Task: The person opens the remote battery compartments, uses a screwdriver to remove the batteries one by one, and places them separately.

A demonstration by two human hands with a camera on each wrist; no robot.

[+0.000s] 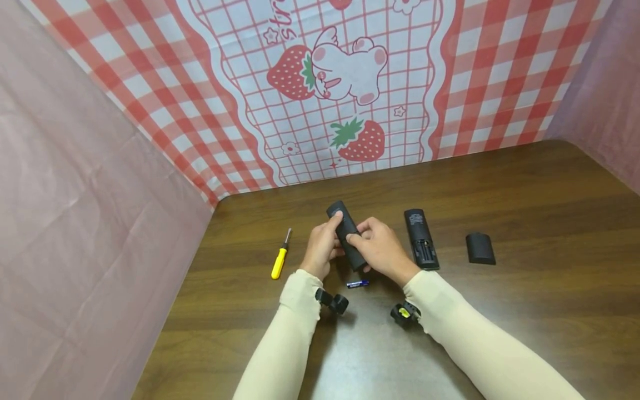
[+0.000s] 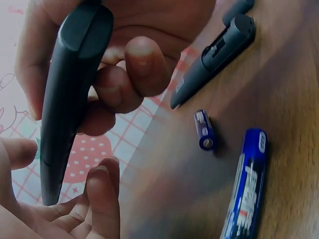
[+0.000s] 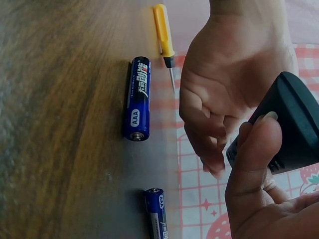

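Both hands hold a black remote control (image 1: 348, 228) tilted above the wooden table. My left hand (image 1: 320, 247) has its thumb on the upper part of the remote, with the fingers behind it. Nearer the lower end, my right hand (image 1: 384, 250) grips it between thumb and fingers. A blue AAA battery (image 1: 357, 284) lies on the table just below the hands. The right wrist view shows it as the larger battery (image 3: 137, 99), and a second blue battery (image 3: 157, 211) lies farther off. In the head view that second one is hidden.
Right of the hands lies another black remote (image 1: 416, 225) with its battery compartment (image 1: 425, 253) uncovered. Farther right is a black battery cover (image 1: 480, 248). On the left lies a yellow-handled screwdriver (image 1: 280, 260). A checked strawberry cloth (image 1: 490, 83) hangs behind the table (image 1: 550, 222).
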